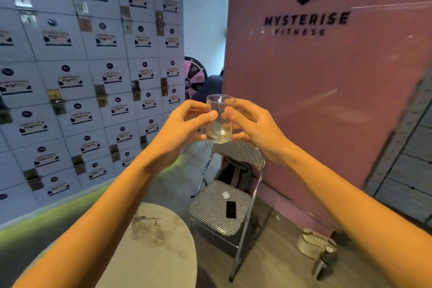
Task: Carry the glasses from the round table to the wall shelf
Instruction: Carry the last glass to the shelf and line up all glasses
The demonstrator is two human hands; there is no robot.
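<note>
Clear glass (219,119) held upright at chest height, 12 o'clock, above the round table (159,248) — left hand (184,127) and right hand (253,127) both pinching its sides. Smooth, rigid, fragile, probably light; best gripped mid-wall — shelf not visible.
</note>
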